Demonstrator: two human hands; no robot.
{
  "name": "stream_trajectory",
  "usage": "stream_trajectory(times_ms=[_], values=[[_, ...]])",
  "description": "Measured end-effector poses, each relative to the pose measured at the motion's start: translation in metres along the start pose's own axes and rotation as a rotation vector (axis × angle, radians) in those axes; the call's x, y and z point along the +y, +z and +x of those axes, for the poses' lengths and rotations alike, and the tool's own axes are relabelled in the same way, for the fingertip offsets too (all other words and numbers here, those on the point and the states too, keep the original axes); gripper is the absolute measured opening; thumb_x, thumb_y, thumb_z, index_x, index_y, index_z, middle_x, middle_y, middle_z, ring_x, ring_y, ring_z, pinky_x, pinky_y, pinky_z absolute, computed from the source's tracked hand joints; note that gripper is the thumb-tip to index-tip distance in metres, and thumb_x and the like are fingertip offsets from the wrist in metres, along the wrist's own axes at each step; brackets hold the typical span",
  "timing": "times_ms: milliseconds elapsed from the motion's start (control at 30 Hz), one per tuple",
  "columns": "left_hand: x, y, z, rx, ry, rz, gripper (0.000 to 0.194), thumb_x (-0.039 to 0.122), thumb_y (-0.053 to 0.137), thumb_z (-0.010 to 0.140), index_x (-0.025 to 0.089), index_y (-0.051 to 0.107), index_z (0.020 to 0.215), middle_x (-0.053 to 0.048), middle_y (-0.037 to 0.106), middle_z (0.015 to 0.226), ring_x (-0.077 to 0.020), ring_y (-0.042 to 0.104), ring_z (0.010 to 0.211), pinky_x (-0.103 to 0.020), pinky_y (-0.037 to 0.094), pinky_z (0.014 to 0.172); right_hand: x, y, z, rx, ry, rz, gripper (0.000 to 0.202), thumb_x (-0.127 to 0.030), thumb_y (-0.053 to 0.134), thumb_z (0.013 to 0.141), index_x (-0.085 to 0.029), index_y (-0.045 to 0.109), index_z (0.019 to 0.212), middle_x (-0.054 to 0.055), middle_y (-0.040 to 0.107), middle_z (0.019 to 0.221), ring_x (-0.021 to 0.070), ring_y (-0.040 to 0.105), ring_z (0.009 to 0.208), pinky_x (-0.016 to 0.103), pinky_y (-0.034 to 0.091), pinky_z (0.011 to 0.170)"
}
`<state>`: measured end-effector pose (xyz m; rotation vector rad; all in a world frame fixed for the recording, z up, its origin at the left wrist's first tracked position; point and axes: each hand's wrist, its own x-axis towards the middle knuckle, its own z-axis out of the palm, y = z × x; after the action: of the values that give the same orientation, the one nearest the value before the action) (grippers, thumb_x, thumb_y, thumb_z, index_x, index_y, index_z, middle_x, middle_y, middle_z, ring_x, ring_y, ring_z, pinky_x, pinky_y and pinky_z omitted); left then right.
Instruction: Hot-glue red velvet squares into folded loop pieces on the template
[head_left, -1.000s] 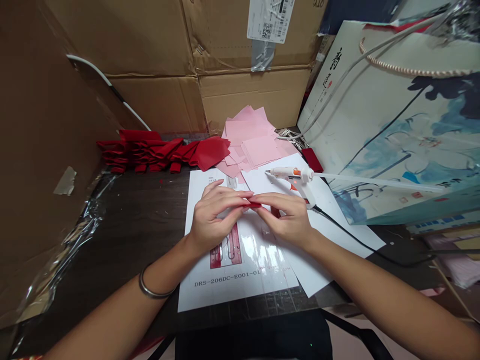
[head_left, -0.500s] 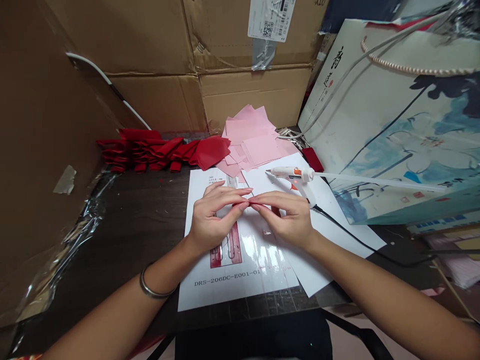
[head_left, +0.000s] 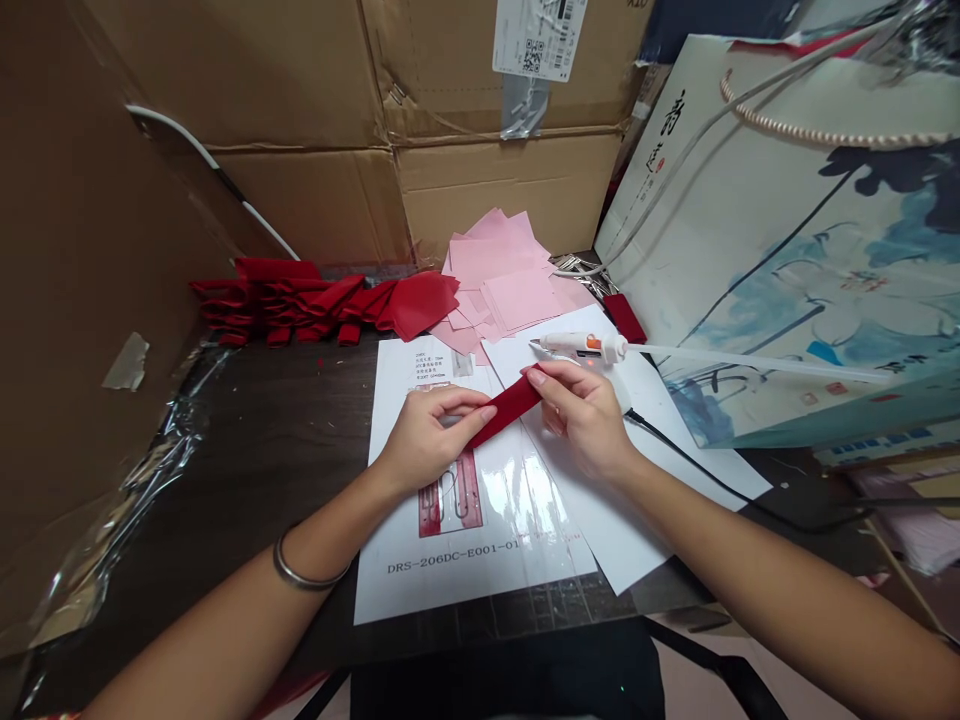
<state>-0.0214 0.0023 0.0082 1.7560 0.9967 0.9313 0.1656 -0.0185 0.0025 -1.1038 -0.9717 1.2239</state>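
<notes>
Printed sheet, left hand, right hand and red strip, centre of frame.
Both hands pinch the strip over the sheet, thumbs against fingers: left at its lower-left end, right at its upper-right end. Strip is plain deep red, narrow, flat, straight-edged. Long axis slants from lower left to upper right of the frame. Against half a second earlier, the fingertips have parted and the broad face shows instead of a thin edge.

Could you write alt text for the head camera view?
A person's left hand and right hand hold a narrow red fabric-like strip above white paper sheets. Beyond lie a white glue gun, pink paper-like squares and folded red fabric-like pieces.
</notes>
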Motion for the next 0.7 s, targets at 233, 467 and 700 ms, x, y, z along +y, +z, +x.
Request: stream_trajectory(times_ms=[233,467,700], values=[[-0.001,-0.004,0.003,0.055,-0.174,-0.172,0.017,0.031,0.069,0.080,0.015,0.075,0.084,-0.005,0.075,0.076,-0.0157,0.068,0.068,-0.026,0.054,0.063,-0.003,-0.001,0.003,0.127,0.044,0.006,0.022,-0.041,0.076,0.074,-0.019,0.074,0.077,-0.008,0.032,0.044,0.0061,0.023,0.041,0.026,0.018,0.040],[-0.008,-0.009,0.010,0.293,-0.117,-0.117,0.019,0.036,0.072,0.079,0.018,0.078,0.079,-0.003,0.075,0.074,-0.0157,0.065,0.070,-0.026,0.051,0.065,-0.003,-0.002,0.002,0.117,0.055,-0.056,0.014,-0.035,0.077,0.074,-0.021,0.076,0.077,-0.004,0.049,0.050,0.0088,0.041,0.046,0.027,0.031,0.045],[-0.013,-0.010,0.011,0.359,-0.145,-0.059,0.036,0.048,0.060,0.088,0.016,0.075,0.093,-0.008,0.076,0.090,-0.0207,0.068,0.086,-0.032,0.052,0.078,0.002,0.000,0.001,0.095,0.084,-0.140,0.011,-0.031,0.073,0.078,-0.020,0.076,0.079,0.006,0.072,0.077,0.0221,0.068,0.078,0.037,0.052,0.069]])
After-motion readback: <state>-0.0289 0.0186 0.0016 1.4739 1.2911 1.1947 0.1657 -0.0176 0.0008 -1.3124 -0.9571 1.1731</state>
